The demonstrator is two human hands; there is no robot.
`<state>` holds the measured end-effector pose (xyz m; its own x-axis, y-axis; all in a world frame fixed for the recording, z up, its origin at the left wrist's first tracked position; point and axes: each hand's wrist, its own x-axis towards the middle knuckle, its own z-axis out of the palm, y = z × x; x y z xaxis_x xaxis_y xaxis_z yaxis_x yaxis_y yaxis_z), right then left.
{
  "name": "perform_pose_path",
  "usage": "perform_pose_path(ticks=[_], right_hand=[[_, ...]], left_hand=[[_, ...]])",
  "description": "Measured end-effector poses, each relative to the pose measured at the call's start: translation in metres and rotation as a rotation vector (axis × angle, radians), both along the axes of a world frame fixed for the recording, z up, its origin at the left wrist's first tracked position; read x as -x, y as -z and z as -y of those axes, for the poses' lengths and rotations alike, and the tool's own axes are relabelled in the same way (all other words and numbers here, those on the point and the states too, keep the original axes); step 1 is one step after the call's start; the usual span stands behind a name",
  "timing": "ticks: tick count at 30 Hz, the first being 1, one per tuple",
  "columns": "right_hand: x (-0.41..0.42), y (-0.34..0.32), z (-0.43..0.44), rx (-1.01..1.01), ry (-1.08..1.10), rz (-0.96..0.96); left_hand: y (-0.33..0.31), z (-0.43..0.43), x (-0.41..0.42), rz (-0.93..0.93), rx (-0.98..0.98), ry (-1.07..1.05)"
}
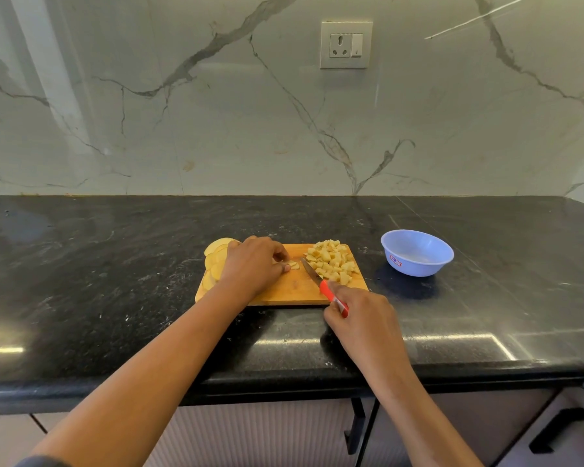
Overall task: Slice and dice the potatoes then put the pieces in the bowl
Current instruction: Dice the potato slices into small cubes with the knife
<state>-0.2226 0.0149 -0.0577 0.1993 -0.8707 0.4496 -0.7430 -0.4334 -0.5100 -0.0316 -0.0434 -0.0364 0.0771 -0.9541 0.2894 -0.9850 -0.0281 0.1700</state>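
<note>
While left hand [253, 264] pins potato slices [294, 265], right hand [358, 318] holds knife [312, 274]

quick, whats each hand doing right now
Left hand: pinching small pale potato pieces.
Right hand: gripping the red-handled steel knife.

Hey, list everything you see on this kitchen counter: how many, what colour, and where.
board: one, brown wood, mid-counter
slices: several, pale yellow, left end of board
dice: one pile, pale yellow, right end of board
piece: one, pale yellow, mid-board
knife: one, red handle, blade between piece and dice
bowl: one, light blue, right of board, looks empty
counter: one, black
socket: one, white, marble wall
left hand: one, pinching the piece
right hand: one, gripping the knife handle
</note>
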Motion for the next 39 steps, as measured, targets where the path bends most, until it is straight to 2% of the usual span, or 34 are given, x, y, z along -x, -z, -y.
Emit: perform_pose_path(ticks=[8, 16, 22, 33, 39], right_hand=[[0.0, 0.001, 0.0002, 0.002, -0.006, -0.006], [0.001, 0.001, 0.0001, -0.007, -0.015, -0.009], [0.0001, 0.0019, 0.0013, 0.009, -0.017, -0.015], [-0.001, 0.0009, 0.0027, 0.058, -0.082, -0.025], [-0.0055, -0.0068, 0.0045, 0.051, -0.112, -0.11]], left_hand=[[0.0003, -0.0042, -0.0003, 0.005, 0.039, 0.007], [-0.0003, -0.0052, 0.0004, -0.096, 0.041, 0.026], [-0.0012, -0.007, -0.0019, 0.104, -0.004, -0.063], [0.0021, -0.0096, 0.0047, 0.196, 0.048, 0.023], [0.0013, -0.0092, 0.0052, 0.203, 0.05, 0.034]])
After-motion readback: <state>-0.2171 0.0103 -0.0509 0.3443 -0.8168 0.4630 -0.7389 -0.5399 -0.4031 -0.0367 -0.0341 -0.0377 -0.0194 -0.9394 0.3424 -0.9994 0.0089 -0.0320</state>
